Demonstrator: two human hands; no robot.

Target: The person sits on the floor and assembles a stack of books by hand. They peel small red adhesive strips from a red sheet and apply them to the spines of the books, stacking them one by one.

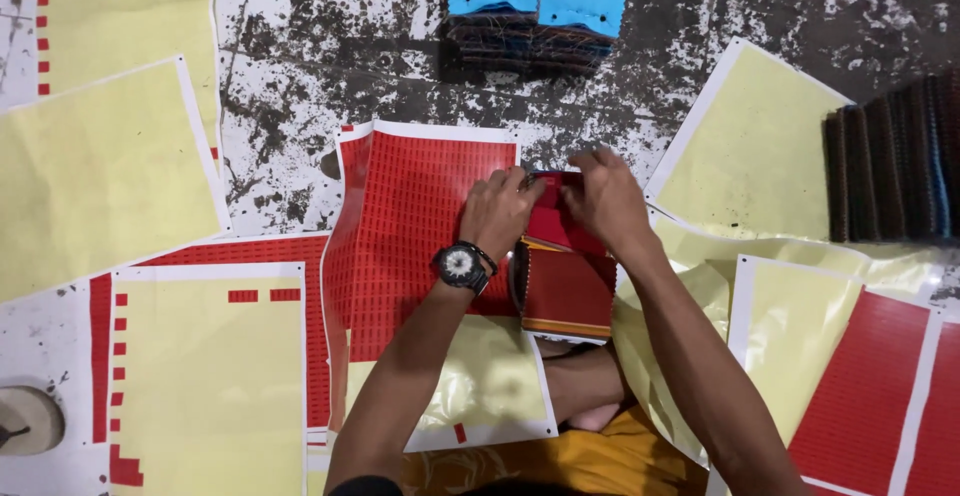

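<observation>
My left hand (497,211), with a black wristwatch (459,266) on the wrist, and my right hand (603,196) meet over a dark red fabric swatch (553,224). Both hands pinch its upper edge. The swatch lies on top of a stack of red swatches (567,293) in front of me. Just left of the stack lies a sheet of small red stickers (405,226), partly under my left hand. Whether a sticker is between my fingers is hidden.
Yellow backing sheets with few or no stickers lie at left (100,176), lower left (210,376) and right (750,146). More red sticker sheets lie at lower right (860,386). Blue-topped swatch stacks (535,1) sit at the top, dark swatches (895,161) at the right edge.
</observation>
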